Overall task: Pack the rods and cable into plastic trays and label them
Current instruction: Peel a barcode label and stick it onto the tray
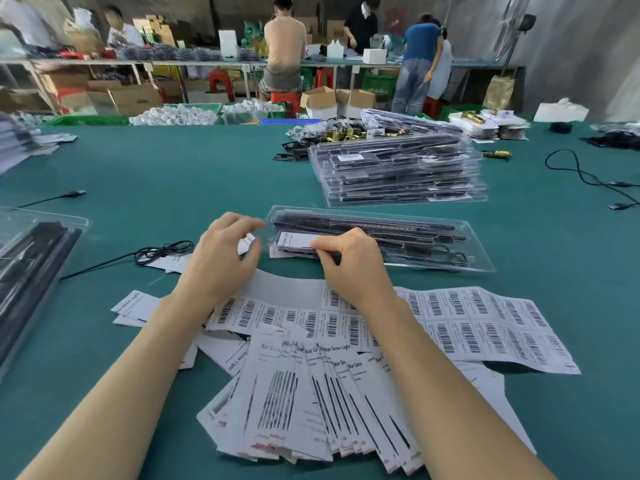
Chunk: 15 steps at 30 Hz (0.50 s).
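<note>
Nearby, clear tray (481,251) of black rods (363,221)

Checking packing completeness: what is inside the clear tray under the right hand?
Inside the clear tray lie long black rods, a coiled black cable and a white label. The right hand covers part of the near edge, so anything beneath it cannot be seen.
</note>
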Each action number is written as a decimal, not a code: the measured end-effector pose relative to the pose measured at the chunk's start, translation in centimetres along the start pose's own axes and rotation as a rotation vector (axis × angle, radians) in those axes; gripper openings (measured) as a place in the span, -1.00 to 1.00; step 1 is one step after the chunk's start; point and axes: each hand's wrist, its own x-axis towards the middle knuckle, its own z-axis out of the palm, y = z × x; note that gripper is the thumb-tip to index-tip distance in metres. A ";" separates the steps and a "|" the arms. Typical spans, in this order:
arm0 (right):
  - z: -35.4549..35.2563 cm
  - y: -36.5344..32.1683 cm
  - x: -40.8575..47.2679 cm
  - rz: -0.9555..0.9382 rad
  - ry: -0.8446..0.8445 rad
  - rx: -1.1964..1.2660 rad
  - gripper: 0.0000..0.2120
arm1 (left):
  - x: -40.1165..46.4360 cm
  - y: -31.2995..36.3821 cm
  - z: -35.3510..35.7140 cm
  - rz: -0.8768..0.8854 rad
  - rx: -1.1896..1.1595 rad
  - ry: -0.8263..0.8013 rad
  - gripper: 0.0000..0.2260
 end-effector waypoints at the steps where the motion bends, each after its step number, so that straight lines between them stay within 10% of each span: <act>1: 0.0 -0.1 0.0 -0.009 -0.007 0.000 -0.77 | 0.1 -0.2 0.3 -0.012 0.038 -0.070 -0.81; 15: -4.6 0.2 1.8 0.151 -0.159 -0.185 -0.85 | 0.3 0.2 0.8 -0.083 0.152 -0.243 -0.75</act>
